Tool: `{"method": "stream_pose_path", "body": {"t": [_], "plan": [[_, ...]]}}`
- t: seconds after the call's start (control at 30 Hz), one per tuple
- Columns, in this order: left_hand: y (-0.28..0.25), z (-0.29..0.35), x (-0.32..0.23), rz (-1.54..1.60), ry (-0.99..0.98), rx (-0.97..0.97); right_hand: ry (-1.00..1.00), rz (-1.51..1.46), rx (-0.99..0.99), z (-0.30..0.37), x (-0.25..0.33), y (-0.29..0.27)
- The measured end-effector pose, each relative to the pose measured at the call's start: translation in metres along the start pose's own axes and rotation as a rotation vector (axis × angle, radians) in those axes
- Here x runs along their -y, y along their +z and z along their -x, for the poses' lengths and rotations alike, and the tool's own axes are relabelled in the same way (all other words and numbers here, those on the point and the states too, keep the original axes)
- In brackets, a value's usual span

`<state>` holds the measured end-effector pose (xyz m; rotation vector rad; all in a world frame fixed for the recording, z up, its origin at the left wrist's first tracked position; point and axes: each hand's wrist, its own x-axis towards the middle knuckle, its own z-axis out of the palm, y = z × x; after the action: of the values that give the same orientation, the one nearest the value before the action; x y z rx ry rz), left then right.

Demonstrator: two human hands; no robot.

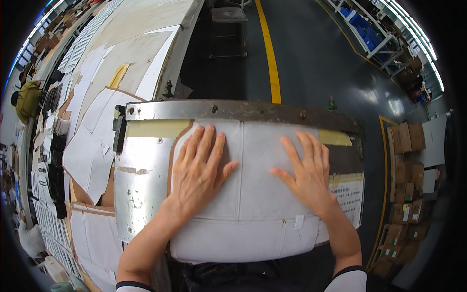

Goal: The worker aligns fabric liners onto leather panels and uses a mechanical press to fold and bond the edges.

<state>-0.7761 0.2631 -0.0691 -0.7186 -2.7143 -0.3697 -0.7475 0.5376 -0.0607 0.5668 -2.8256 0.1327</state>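
Metal plate (141, 194) with printed sheet (351, 204), left hand (196, 173) and right hand (310, 177) splayed flat on white panel (262, 170)

A pale, grey-white sewn panel (258, 194) lies spread nearly flat on a metal bed plate (141, 194), its far edge running along a metal bar (214, 110). One long seam (239, 185) runs from the far edge toward the near side, left of the panel's middle. A cross seam (262, 220) meets it and divides off a wide lower section. A shorter, slanting seam (282, 239) crosses the right part of that section, with a small white tab (299, 222) beside it, near the cross seam. A narrow brown edge (171, 168) shows along the left side, curving inward at the far left corner. The rounded near edge reaches past the plate.
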Motion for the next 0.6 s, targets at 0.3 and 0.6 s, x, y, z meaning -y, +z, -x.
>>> {"method": "stream_pose_path", "body": {"t": [0.3, 0.6], "plan": [[-0.009, 0.002, 0.004, 0.028, 0.003, -0.001, -0.024, 0.049, 0.052, -0.004, 0.007, -0.005], [-0.005, 0.003, 0.005, 0.041, 0.029, -0.074, -0.003, 0.031, 0.017, -0.003, 0.005, -0.007]]}}
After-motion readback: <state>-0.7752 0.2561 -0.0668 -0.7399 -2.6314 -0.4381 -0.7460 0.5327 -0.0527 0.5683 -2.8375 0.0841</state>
